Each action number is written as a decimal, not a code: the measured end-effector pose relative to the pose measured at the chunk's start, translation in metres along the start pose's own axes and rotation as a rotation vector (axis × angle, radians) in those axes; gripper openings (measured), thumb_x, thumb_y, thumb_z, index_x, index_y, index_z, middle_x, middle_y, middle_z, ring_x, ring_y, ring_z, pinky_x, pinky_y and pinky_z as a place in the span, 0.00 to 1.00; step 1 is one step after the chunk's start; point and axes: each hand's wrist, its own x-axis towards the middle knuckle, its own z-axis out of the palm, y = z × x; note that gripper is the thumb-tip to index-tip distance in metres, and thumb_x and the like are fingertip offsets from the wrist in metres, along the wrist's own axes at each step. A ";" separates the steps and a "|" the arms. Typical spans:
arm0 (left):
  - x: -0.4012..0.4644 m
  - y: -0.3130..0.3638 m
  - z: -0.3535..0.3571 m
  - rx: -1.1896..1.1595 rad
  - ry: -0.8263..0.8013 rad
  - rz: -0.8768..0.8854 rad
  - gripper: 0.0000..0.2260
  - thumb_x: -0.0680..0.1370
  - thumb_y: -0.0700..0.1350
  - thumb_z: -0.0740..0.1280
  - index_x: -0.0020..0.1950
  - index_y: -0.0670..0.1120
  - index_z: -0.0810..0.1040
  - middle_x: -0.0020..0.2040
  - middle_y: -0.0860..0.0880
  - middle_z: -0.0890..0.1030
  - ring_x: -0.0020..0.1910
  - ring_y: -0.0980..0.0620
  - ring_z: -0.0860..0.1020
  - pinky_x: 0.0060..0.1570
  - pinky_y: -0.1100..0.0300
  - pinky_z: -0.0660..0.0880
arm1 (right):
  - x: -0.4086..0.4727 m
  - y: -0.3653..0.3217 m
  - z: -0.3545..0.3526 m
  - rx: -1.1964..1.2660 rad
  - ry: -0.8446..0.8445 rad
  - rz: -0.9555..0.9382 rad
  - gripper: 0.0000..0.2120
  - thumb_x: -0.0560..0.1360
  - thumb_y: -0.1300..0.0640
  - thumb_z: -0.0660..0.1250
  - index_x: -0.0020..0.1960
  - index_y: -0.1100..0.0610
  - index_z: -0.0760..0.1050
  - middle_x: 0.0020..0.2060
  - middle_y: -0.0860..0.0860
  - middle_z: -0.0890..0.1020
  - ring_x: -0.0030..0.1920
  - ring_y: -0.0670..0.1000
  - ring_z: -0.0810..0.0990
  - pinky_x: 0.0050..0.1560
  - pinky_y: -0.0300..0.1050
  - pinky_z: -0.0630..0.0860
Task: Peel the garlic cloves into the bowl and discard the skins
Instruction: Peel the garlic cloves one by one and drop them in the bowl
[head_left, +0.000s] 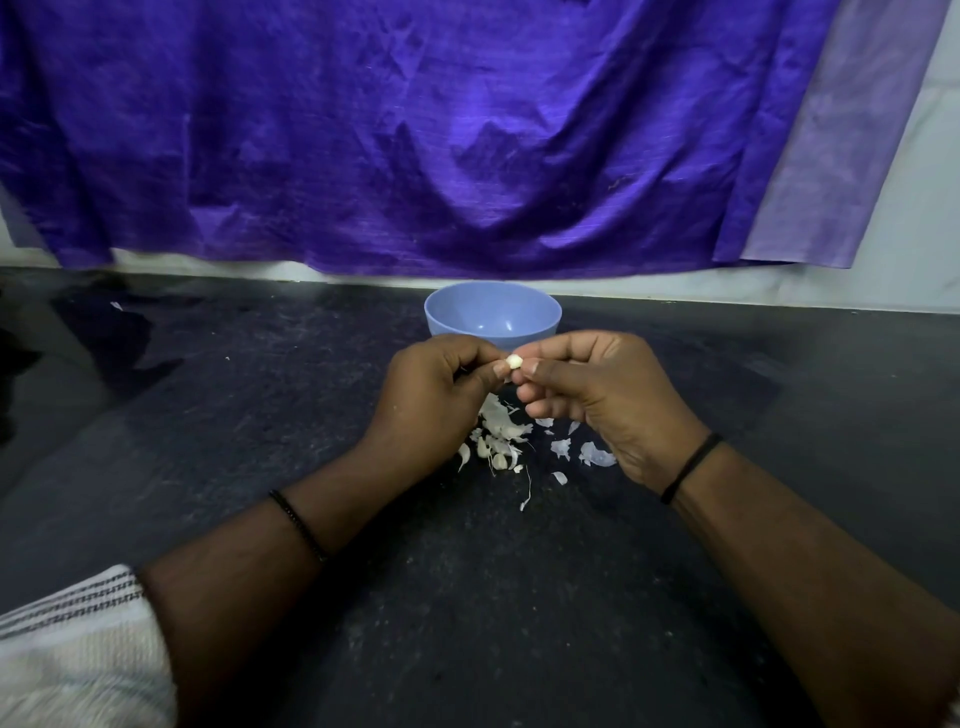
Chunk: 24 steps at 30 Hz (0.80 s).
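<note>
Both hands' fingers (527, 370) are pinching one garlic clove (514, 361) just in front of the bowl (492, 315), above the skins (501, 434).

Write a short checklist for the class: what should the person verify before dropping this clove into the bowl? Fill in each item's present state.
1. Garlic clove pinched between left hand and right hand: ok.
2. Clove fully free of skin: cannot tell, fingers cover most of it.
3. Blue bowl upright, just beyond the hands: ok.
4. Clove above the bowl: not ok, it is nearer the person.
5. Skins discarded: not ok, they lie on the dark counter under the hands.
</note>
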 end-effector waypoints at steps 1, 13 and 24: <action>0.000 -0.001 0.000 0.009 0.001 0.004 0.04 0.78 0.41 0.71 0.46 0.48 0.85 0.32 0.65 0.79 0.30 0.66 0.76 0.35 0.71 0.69 | 0.000 0.000 0.001 -0.005 0.004 -0.007 0.07 0.75 0.68 0.71 0.53 0.69 0.81 0.39 0.59 0.85 0.36 0.50 0.83 0.37 0.39 0.82; -0.002 0.001 0.000 0.078 -0.007 0.039 0.13 0.80 0.41 0.69 0.39 0.56 0.77 0.31 0.65 0.78 0.30 0.66 0.75 0.34 0.72 0.69 | -0.001 0.002 0.005 -0.152 0.057 -0.096 0.04 0.77 0.68 0.68 0.49 0.68 0.82 0.36 0.56 0.85 0.34 0.49 0.80 0.33 0.39 0.80; 0.000 0.001 0.001 0.136 -0.010 0.052 0.04 0.79 0.43 0.71 0.44 0.46 0.80 0.36 0.57 0.77 0.33 0.60 0.76 0.36 0.60 0.73 | -0.002 -0.001 0.005 -0.123 0.055 -0.077 0.05 0.76 0.68 0.69 0.49 0.67 0.83 0.37 0.58 0.85 0.34 0.50 0.82 0.34 0.41 0.81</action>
